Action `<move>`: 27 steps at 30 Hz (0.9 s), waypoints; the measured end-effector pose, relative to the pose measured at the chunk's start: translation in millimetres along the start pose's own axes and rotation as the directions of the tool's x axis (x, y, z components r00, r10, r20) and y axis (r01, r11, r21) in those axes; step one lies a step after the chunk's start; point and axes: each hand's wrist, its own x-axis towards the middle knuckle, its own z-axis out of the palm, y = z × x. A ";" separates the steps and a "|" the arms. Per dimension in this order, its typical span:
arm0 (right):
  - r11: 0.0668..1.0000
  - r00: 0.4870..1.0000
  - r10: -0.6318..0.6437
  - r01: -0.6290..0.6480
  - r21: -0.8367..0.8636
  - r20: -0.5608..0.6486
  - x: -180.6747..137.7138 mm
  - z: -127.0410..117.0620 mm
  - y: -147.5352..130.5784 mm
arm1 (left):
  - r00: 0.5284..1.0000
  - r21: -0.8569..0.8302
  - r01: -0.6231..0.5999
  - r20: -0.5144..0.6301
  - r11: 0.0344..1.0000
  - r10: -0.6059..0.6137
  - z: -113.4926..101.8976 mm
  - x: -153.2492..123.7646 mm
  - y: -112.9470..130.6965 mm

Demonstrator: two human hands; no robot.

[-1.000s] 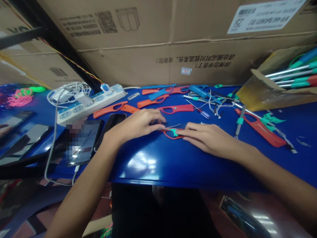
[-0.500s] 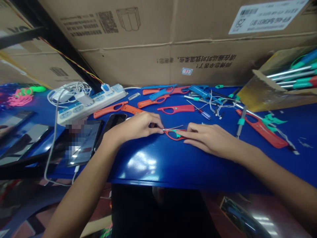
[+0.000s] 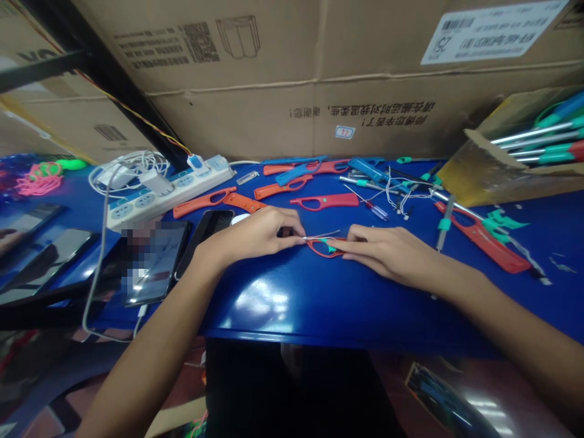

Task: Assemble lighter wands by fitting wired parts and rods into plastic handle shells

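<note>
A red plastic lighter shell with a green trigger lies on the blue table between my hands. My left hand pinches its left end, where a thin metal tube or wire sticks out. My right hand presses its fingers on the shell's right part, covering it. Both hands rest low on the tabletop.
More orange, red and blue shells lie behind, with a small screwdriver, white wires and a long red shell. A power strip, two phones sit left. A carton of finished lighters stands right; cardboard boxes wall the back.
My left hand has closed from a looser spread into a pinch at the shell's left end. The right hand stayed on the shell, shifting only slightly.
</note>
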 end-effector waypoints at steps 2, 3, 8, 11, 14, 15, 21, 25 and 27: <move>1.000 1.000 -0.005 0.005 0.006 -0.009 0.3 0.1 -0.2 | 1.000 -0.007 0.000 -0.001 1.000 0.000 0.3 0.1 0.3; 1.000 1.000 -0.006 0.006 0.007 -0.012 0.4 0.1 -0.3 | 1.000 -0.009 -0.005 -0.003 1.000 0.004 0.7 0.4 0.3; 1.000 1.000 -0.009 0.009 0.003 -0.008 0.3 -0.5 -1.0 | 0.999 -0.006 -0.037 -0.005 0.999 0.036 2.7 2.2 -2.0; 1.000 1.000 -0.004 0.004 -0.002 0.003 0.3 -0.6 -1.3 | 0.999 0.007 -0.032 0.001 0.999 0.032 2.8 2.9 -2.7; 1.000 1.000 -0.008 0.008 0.006 0.000 0.5 -0.9 -1.2 | 1.000 0.043 -0.009 -0.014 0.999 0.010 3.4 3.7 -1.4; 1.000 1.000 -0.013 0.013 0.005 -0.002 0.5 -1.2 -0.9 | 1.000 0.056 -0.007 -0.021 0.998 0.008 4.0 4.0 -0.6; 0.999 1.000 -0.014 0.014 -0.035 0.012 -1.5 -4.9 5.4 | 0.998 0.151 0.002 -0.062 0.989 0.007 10.8 5.9 4.2; 1.000 0.999 0.014 -0.013 -0.026 0.040 -4.2 -9.2 11.1 | 0.996 0.170 0.002 -0.083 0.985 0.012 15.8 6.4 4.4; 1.000 0.999 0.011 -0.010 -0.008 0.052 -5.7 -11.0 13.2 | 0.995 0.187 0.000 -0.096 0.982 0.018 17.3 6.5 4.4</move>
